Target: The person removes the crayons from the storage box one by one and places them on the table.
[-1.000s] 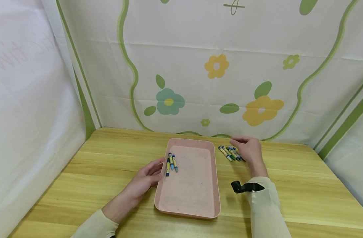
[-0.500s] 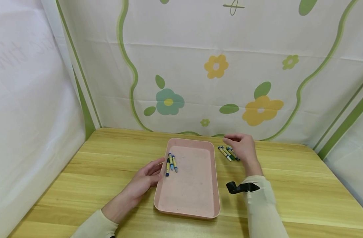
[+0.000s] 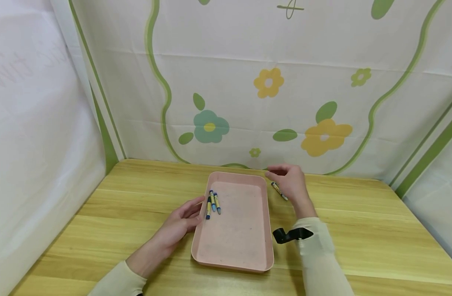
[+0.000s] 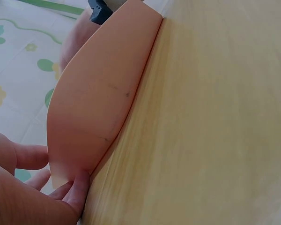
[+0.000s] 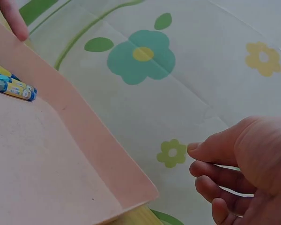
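A pink rectangular tray [image 3: 235,246] lies on the table. Three crayons [image 3: 212,201] in yellow wrappers with blue ends rest along its left wall. The left hand [image 3: 178,222] touches the tray's outer left side with extended fingers; in the left wrist view, fingertips [image 4: 79,190] press low on the tray wall. Just right of the tray's far corner hovers the right hand [image 3: 290,185], thumb and fingers apart with nothing between them. Below its thumb shows a crayon [image 3: 279,191] on the table; other crayons there are hidden behind the hand.
The wooden table [image 3: 377,230] reaches to a white floral cloth [image 3: 240,102] hung at its far edge. Another white cloth [image 3: 44,123] hangs at the left. A black strap mount [image 3: 292,235] sits on the right wrist.
The right hand has shifted left, closer to the tray, and covers most of the crayons beside it. The left hand, tray and crayons inside it stay put.
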`<action>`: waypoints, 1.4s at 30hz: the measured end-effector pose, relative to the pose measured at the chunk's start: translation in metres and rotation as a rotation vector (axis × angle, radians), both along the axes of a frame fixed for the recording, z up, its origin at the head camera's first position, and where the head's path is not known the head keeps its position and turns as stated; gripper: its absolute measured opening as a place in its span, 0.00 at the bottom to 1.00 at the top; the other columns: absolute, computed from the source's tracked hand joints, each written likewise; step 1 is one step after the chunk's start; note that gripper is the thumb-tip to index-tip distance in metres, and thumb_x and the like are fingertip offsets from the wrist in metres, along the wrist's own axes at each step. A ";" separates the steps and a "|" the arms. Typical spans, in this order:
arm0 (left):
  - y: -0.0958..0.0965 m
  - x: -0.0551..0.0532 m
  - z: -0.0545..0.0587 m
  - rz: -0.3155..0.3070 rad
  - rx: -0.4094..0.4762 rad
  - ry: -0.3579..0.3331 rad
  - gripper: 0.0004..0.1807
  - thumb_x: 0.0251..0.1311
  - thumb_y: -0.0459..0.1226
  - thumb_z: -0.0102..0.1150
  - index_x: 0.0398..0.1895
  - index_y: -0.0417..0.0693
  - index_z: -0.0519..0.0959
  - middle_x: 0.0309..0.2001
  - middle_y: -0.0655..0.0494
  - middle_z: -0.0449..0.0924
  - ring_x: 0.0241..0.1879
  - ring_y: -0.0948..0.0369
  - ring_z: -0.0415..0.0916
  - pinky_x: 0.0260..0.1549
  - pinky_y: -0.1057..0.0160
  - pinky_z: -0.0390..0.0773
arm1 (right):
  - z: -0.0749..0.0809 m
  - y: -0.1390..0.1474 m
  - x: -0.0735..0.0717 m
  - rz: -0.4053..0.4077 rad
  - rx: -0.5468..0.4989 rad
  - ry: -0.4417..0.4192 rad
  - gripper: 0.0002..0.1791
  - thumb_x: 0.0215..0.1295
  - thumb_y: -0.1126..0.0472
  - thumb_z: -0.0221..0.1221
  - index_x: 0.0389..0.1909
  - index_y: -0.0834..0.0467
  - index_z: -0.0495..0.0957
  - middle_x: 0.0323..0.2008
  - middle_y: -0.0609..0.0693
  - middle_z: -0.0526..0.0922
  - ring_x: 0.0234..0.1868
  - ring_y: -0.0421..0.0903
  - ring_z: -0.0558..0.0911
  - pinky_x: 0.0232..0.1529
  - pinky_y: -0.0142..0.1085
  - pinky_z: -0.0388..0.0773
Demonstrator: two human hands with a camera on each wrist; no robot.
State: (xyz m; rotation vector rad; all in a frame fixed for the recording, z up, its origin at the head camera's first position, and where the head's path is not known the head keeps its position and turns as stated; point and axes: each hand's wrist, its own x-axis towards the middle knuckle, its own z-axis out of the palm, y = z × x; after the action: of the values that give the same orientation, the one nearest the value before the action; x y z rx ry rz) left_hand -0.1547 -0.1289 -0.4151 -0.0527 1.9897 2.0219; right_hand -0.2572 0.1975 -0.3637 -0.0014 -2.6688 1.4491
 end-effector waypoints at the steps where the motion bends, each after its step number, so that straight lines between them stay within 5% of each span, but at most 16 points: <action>1: 0.000 0.000 0.000 0.003 0.000 -0.001 0.32 0.76 0.32 0.55 0.81 0.51 0.66 0.80 0.42 0.66 0.79 0.45 0.65 0.71 0.50 0.75 | -0.001 -0.002 0.000 0.006 0.005 0.003 0.17 0.72 0.56 0.67 0.57 0.59 0.88 0.53 0.59 0.90 0.54 0.55 0.87 0.45 0.31 0.81; 24: 0.000 0.000 0.001 0.014 0.005 -0.010 0.32 0.74 0.31 0.56 0.80 0.53 0.68 0.79 0.44 0.67 0.79 0.46 0.64 0.72 0.48 0.74 | -0.005 -0.068 0.009 0.131 0.029 0.022 0.13 0.70 0.59 0.70 0.53 0.57 0.89 0.45 0.53 0.89 0.45 0.50 0.84 0.42 0.36 0.82; 42: 0.000 0.000 0.001 -0.002 -0.003 0.002 0.32 0.75 0.32 0.56 0.81 0.52 0.66 0.80 0.42 0.66 0.80 0.44 0.63 0.73 0.47 0.72 | -0.009 -0.093 0.017 0.154 0.040 0.080 0.12 0.69 0.57 0.71 0.51 0.57 0.90 0.43 0.50 0.91 0.41 0.46 0.84 0.40 0.35 0.81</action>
State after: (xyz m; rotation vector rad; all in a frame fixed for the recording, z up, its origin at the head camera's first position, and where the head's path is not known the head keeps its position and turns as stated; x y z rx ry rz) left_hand -0.1544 -0.1288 -0.4145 -0.0497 1.9932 2.0182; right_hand -0.2398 0.1048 -0.3725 0.2654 -2.6841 1.4037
